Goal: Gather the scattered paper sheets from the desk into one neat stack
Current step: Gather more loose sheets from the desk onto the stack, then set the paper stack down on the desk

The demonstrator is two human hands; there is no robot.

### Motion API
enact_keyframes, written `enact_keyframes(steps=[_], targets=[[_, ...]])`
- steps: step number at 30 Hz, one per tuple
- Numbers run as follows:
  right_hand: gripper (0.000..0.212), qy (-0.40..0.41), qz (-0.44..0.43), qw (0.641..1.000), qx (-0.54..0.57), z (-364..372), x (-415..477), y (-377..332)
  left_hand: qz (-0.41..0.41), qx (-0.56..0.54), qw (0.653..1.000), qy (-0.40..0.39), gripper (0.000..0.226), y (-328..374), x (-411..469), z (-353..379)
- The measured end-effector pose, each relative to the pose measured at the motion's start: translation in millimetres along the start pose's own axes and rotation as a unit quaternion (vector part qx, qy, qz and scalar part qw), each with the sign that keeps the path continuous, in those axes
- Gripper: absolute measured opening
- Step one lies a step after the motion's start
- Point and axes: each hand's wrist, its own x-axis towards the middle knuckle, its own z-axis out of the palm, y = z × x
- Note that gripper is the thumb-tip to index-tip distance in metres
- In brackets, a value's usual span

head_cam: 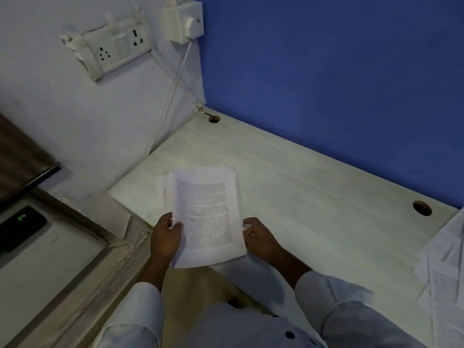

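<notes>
Desk (313, 192): pale top, serves as the gathering surface.
Loose sheets (447, 285): fanned at the desk's right edge, well apart from the stack, not yet gathered.
Stack (206, 214): raised over the near-left edge, uneven, probably for squaring.
Left hand (165, 237): grips the lower-left edge, thumb on top, bearing the weight.
Right hand (258, 237): curled beside the right edge, probably aligning; cannot tell whether pinching or touching.

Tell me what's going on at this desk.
A person is gathering paper. The left hand holds a bundle of printed sheets by its left edge, over the near edge of the white desk. The right hand is at the bundle's right edge, though its grip is unclear. The bundle is uneven, with sheets poking out at left and top. More loose sheets lie at the desk's right end.
</notes>
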Motion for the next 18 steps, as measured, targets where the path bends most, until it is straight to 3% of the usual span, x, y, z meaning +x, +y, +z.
enact_keyframes(steps=[4,8,18], targets=[[0.034,0.035,0.022,0.999,0.035,-1,2,17,0.002,0.083,0.995,0.062,0.038,-1,-5,-7],[0.032,0.073,0.063,0.990,0.099,-7,-6,38,0.034,0.109,0.992,0.056,0.029,-2,-7,-2],[0.027,0.214,0.162,0.918,0.292,-52,-72,93,0.154,0.146,0.970,-0.115,0.021,28,-19,75]])
